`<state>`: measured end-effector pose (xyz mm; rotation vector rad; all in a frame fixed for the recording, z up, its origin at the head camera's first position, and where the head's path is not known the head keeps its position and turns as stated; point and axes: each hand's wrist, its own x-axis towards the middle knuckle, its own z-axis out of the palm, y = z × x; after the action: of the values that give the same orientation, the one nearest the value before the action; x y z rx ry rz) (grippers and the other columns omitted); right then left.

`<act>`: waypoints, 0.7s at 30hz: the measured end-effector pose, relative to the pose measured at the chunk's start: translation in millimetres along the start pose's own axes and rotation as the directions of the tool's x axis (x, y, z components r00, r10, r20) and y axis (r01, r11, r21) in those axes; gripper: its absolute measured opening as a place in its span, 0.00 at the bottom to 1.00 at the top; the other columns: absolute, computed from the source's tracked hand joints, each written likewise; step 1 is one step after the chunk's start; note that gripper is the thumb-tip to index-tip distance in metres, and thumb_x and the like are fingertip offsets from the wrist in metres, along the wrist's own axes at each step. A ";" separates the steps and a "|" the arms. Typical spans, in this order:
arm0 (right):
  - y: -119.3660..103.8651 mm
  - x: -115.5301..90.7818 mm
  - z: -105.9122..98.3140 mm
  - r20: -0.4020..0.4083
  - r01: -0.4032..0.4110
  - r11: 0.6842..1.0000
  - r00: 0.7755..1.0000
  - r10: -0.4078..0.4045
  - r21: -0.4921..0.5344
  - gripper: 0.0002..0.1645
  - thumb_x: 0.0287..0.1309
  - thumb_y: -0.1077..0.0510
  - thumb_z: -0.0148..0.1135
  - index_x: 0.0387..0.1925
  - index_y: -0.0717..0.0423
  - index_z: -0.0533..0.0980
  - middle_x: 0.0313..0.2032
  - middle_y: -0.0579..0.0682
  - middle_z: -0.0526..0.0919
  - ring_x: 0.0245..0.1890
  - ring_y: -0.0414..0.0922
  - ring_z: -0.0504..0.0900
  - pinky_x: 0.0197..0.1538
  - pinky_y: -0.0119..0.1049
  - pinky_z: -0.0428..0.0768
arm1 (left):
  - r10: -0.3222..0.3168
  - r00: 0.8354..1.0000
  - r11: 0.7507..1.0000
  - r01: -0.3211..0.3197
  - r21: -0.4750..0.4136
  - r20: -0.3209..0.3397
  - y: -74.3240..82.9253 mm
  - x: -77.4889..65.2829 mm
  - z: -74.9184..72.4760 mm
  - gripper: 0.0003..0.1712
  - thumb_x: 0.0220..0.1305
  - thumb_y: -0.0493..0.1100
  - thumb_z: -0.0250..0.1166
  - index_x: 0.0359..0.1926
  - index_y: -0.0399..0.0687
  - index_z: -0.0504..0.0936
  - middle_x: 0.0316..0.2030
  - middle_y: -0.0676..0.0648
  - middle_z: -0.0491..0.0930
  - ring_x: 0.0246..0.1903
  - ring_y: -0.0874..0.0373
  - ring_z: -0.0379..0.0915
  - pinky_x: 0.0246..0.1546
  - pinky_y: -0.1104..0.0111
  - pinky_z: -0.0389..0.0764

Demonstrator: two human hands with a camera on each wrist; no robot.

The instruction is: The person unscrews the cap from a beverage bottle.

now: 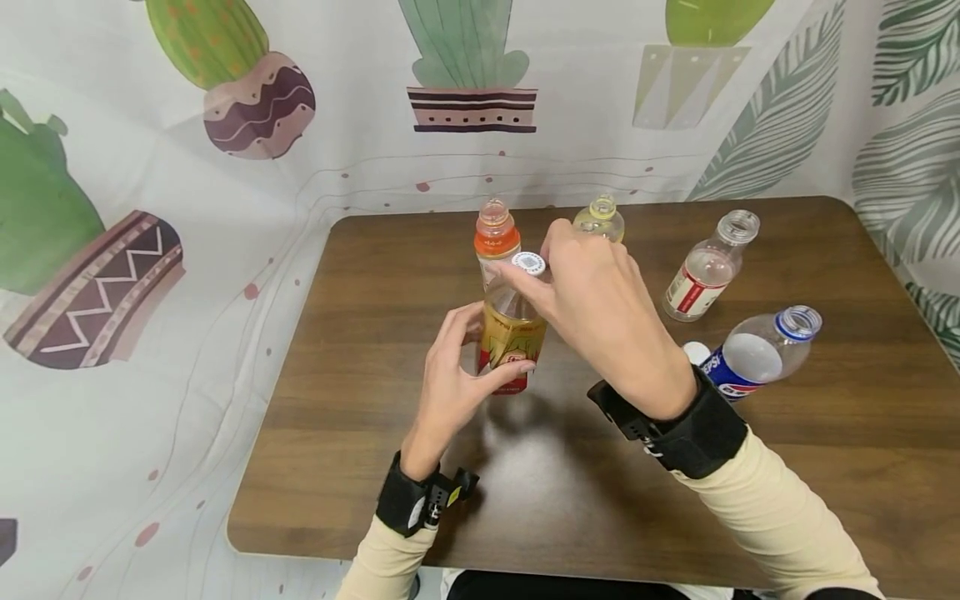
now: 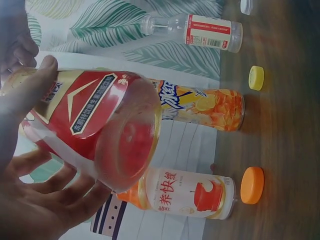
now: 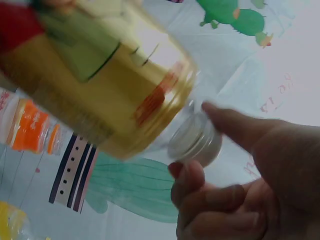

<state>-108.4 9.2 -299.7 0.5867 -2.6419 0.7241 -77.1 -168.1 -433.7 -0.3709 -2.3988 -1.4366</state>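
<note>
My left hand grips a plastic drink bottle with a gold and red label, thumb on one side and fingers on the other. The bottle's base shows from below in the left wrist view, raised off the table. At its top is a white cap with a printed code. My right hand reaches over from the right and pinches the cap between thumb and fingers. Directly behind stands an uncapped bottle with an orange collar, partly hidden by the held bottle.
Uncapped bottles stand further right: a yellow-necked one, one with a red and white label, and a Pepsi bottle. Loose caps lie on the wooden table: orange, yellow and white. A printed cloth hangs behind.
</note>
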 end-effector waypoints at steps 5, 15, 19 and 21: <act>-0.7 0.0 1.9 -0.010 0.004 1.000 1.000 -0.004 0.009 0.27 0.66 0.41 0.61 0.27 0.60 0.69 0.18 0.49 0.68 0.18 0.49 0.72 0.21 0.41 0.69 | 0.000 1.000 1.000 0.000 0.016 0.006 1.0 -0.2 2.5 0.44 0.46 0.53 0.81 0.64 0.59 0.71 0.49 0.53 0.83 0.47 0.60 0.79 0.52 0.58 0.80; 13.5 -2.5 5.9 -0.076 0.289 0.950 0.957 -0.282 0.115 0.21 0.65 0.49 0.63 0.30 0.62 0.70 0.22 0.49 0.67 0.20 0.44 0.67 0.23 0.34 0.63 | -0.031 0.997 0.998 0.035 -0.051 0.075 -0.3 -0.1 -3.2 0.44 0.46 0.52 0.81 0.65 0.68 0.72 0.50 0.57 0.84 0.48 0.59 0.81 0.53 0.57 0.79; 20.4 -0.6 4.6 -0.024 0.332 0.927 0.943 -0.333 0.174 0.19 0.65 0.49 0.64 0.31 0.60 0.69 0.23 0.47 0.67 0.22 0.41 0.66 0.25 0.32 0.64 | -0.044 0.991 0.995 0.054 -0.082 0.126 -2.1 -1.1 -6.9 0.43 0.47 0.50 0.81 0.65 0.69 0.73 0.48 0.57 0.84 0.48 0.60 0.80 0.54 0.60 0.78; 24.0 -0.3 2.9 0.011 0.338 0.919 0.938 -0.347 0.202 0.18 0.66 0.49 0.64 0.31 0.58 0.69 0.24 0.46 0.68 0.23 0.40 0.66 0.26 0.32 0.65 | -0.043 0.987 0.993 0.060 -0.102 0.158 -2.7 -1.6 -9.3 0.43 0.47 0.49 0.81 0.65 0.68 0.73 0.48 0.57 0.84 0.49 0.61 0.79 0.55 0.62 0.77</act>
<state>-120.0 26.5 -311.8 1.1012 -2.4253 0.8728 -75.4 -177.6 -432.4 -0.4660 -2.4753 -1.6186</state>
